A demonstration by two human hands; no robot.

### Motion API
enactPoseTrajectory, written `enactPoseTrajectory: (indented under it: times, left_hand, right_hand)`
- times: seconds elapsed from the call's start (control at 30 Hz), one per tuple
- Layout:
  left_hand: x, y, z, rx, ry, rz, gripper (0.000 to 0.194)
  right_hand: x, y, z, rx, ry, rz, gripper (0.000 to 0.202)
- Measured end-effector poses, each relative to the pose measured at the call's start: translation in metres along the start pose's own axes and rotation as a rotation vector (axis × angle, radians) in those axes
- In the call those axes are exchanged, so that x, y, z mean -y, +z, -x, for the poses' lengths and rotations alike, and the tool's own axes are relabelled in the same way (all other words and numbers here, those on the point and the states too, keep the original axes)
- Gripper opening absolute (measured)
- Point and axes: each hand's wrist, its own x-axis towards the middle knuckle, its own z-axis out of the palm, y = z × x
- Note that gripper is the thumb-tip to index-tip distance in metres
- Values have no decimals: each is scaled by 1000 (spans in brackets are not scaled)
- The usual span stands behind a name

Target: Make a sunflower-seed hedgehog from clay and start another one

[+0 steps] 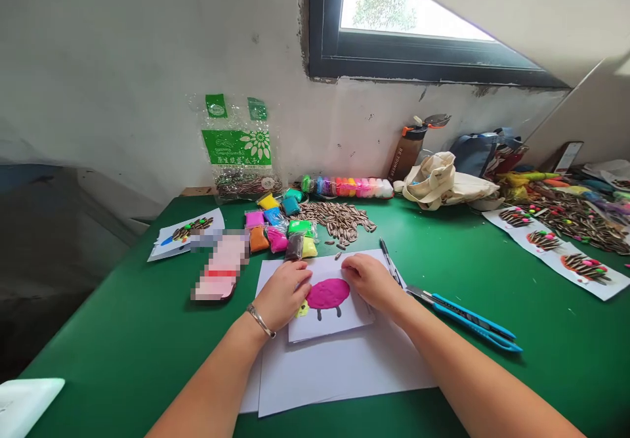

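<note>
A magenta clay oval (329, 293) with two dark legs and a yellow head lies on a small white card (354, 316), which rests on larger white sheets (344, 372). My left hand (284, 293), with a bracelet at the wrist, touches the card's left side near the yellow head, its fingers bent and slightly apart. At the oval's upper right, my right hand (371, 280) rests on the card with its fingers curled together. Whether anything small is between those fingertips is hidden.
Behind the card lie colored clay packets (278, 240) and sunflower seeds (337, 220). A pen (388, 261) and blue cutter (472, 320) lie to the right. A pixelated pink object (221, 270) sits left; decorated cards (544, 241) lie far right.
</note>
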Motion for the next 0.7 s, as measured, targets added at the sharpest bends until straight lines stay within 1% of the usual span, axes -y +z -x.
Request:
enactPoseTrajectory:
  times: [0.13,0.27,0.33,0.43,0.5,0.53,0.6,0.7]
  left_hand:
    - [1,5,0,-28,-14,11,20]
    - [1,9,0,-39,-31,35,23]
    - [1,10,-1,-38,-49,48,25]
    - [0,10,-1,-30,-65,53,27]
    - [0,10,-2,-24,-65,51,28]
    - [0,9,-2,-22,-67,50,28]
    - [-1,9,-2,-17,-72,52,29]
    - [-1,10,-2,-23,-83,50,30]
  right_hand:
    - [-2,0,-2,33,-7,-2,21]
    - [-6,5,0,-28,-10,-40,19]
    - [-8,5,3,-39,-15,-64,19]
    - [-8,-2,9,-85,12,-81,19]
    - [-4,-9,14,-129,10,-67,24]
    - [-2,-13,16,-121,-8,-55,25]
    - [3,-16,19,-52,-42,-54,23]
    - [4,-13,21,42,-59,-65,22]
